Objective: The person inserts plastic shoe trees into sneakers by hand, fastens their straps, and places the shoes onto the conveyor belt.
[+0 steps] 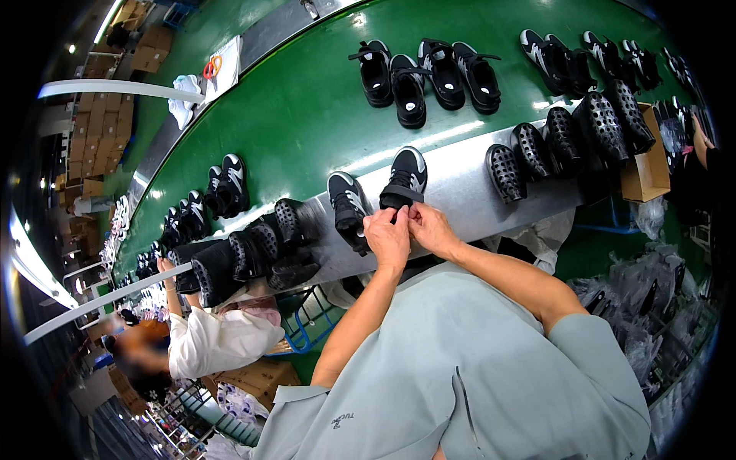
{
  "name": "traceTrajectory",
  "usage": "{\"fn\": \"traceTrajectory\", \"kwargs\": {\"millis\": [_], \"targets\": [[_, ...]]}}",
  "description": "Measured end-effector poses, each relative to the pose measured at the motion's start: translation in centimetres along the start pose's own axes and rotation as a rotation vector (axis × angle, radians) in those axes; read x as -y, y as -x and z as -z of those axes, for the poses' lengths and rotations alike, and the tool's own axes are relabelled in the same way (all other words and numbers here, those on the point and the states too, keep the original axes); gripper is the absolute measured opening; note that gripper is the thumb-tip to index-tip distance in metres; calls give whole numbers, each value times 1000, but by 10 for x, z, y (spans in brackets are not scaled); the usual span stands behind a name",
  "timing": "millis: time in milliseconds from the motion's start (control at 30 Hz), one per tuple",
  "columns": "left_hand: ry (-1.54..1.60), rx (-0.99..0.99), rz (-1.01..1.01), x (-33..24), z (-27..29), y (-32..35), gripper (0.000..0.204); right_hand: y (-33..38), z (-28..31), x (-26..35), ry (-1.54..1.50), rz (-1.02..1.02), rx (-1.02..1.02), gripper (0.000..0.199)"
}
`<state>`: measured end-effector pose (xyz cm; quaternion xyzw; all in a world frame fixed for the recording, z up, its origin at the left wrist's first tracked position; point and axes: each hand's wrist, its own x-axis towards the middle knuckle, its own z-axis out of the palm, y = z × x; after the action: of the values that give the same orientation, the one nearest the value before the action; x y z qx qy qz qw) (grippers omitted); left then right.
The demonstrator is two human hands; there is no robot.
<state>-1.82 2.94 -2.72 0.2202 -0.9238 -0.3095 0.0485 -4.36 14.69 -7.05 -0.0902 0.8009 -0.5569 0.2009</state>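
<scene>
we pinch the black shoe by its heel end, our left hand and right hand about equally near, its long axis running toe-first away from them.

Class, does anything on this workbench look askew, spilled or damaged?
No spill or damage stands out. The black perforated forms left of the handled shoe look askew, crowded at differing angles; the row on the right looks neater.

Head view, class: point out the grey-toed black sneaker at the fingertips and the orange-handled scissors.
Grey-toed black sneaker (405,176), head view: middle of the upper.
Orange-handled scissors (212,67), head view: handles.
</scene>
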Motion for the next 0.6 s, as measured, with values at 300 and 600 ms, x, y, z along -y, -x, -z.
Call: {"fn": "traceTrajectory", "kwargs": {"millis": [300, 600], "targets": [[514, 60, 398, -4, 14, -5, 30, -31, 70, 73, -631, -450, 107, 31], [500, 79, 408, -5, 22, -3, 29, -54, 58, 86, -686, -617, 250, 22]]}}
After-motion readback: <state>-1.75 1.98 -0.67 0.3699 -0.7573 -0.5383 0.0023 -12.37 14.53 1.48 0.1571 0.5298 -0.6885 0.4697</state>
